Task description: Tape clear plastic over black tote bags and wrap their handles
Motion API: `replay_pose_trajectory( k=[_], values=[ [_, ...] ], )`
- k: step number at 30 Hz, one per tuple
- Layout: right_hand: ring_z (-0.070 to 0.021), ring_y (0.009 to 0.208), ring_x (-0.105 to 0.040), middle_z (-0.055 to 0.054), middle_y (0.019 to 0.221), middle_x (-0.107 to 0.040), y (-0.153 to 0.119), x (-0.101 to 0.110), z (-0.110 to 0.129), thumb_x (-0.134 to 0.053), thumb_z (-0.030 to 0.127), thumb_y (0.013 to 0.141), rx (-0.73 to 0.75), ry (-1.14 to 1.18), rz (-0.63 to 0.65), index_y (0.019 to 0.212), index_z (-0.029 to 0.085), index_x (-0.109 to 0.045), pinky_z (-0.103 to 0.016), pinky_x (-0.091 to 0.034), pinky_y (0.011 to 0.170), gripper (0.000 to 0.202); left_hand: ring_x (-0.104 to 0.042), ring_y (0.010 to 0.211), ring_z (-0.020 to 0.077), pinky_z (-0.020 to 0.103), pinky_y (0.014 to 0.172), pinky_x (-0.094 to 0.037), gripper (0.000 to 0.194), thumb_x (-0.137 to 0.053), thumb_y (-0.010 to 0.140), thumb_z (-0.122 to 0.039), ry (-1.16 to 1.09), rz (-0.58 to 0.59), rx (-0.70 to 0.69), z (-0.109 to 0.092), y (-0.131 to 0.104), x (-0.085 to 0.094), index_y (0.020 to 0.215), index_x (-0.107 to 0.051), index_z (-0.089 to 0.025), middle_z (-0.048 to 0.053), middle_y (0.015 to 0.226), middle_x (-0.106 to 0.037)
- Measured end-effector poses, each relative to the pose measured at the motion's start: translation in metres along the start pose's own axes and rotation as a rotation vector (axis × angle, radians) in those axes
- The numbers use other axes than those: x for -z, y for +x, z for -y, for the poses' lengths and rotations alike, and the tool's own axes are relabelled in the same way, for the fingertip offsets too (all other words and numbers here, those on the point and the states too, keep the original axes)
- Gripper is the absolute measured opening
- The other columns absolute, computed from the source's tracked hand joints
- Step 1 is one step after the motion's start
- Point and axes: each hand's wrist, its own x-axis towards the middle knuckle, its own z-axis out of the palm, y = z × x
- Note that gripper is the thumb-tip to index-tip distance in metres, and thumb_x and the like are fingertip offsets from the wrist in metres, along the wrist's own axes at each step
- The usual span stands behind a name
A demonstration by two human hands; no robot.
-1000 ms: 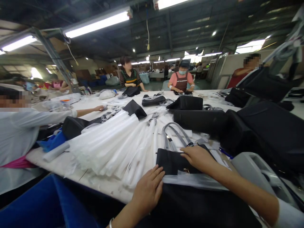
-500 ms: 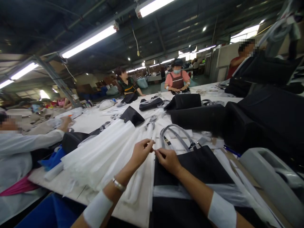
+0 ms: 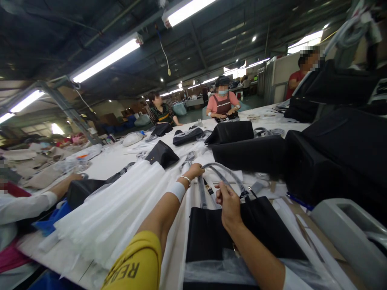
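Observation:
A black handbag (image 3: 208, 229) lies in front of me, with translucent plastic wrap (image 3: 216, 270) across its lower part. Grey wrapping covers its arched handles (image 3: 232, 177). My left hand (image 3: 195, 171) is stretched forward, fingers closed at the left side of the handle loop; the fingertips are partly hidden. Over the bag's top edge, in front of the handles, my right hand (image 3: 230, 203) is raised with curled fingers. Whatever its fingertips may hold is too small to make out. A dark tag with gold marks (image 3: 208, 186) hangs between the straps.
White foam sheets (image 3: 111, 209) are piled on the left. More black bags (image 3: 231, 132) stand beyond, and a large black stack (image 3: 341, 153) rises at right beside a grey plastic tape dispenser-like body (image 3: 347, 225). A blue pen (image 3: 299, 200) lies nearby. A co-worker's arm (image 3: 60, 189) reaches in at left.
My hands were together over the bag's upper left corner and have parted. The left moved forward to the handle; the right moved rightward and turned upright. The view shifted slightly.

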Motion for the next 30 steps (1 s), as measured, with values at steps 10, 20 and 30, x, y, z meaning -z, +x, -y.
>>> replay_pose_trajectory(
  k=[10, 20, 30],
  values=[
    [-0.0076, 0.057, -0.050, 0.000, 0.078, -0.065, -0.004, -0.002, 0.005, -0.072, 0.047, 0.078, -0.070, 0.005, 0.198, 0.094, 0.018, -0.069, -0.022, -0.045, 0.060, 0.033, -0.036, 0.048, 0.0028, 0.015, 0.044, -0.030, 0.024, -0.070, 0.078, -0.031, -0.406, 0.393, -0.293, -0.034, -0.029, 0.109, 0.091, -0.063, -0.011, 0.001, 0.072, -0.057],
    [-0.0137, 0.091, -0.063, 0.000, 0.146, -0.048, -0.002, -0.004, 0.037, -0.070, 0.046, 0.081, -0.056, 0.186, 0.439, 0.130, 0.040, -0.055, -0.030, -0.054, 0.077, 0.052, -0.061, 0.089, 0.0155, 0.030, 0.080, -0.049, 0.030, -0.061, 0.086, -0.033, -0.488, 0.421, -0.413, -0.074, -0.101, 0.115, 0.109, -0.060, -0.015, 0.010, 0.108, -0.063],
    [-0.0132, 0.112, -0.059, 0.009, 0.140, -0.055, 0.014, 0.012, 0.071, -0.075, 0.042, 0.080, 0.039, 0.419, 0.428, 0.111, 0.040, -0.067, -0.025, -0.052, 0.085, 0.033, -0.060, 0.098, 0.0175, 0.028, 0.088, -0.047, 0.036, -0.046, 0.090, -0.025, 0.114, 0.226, -0.662, -0.096, -0.117, 0.089, 0.124, -0.056, -0.017, 0.005, 0.109, -0.066]
  ],
)
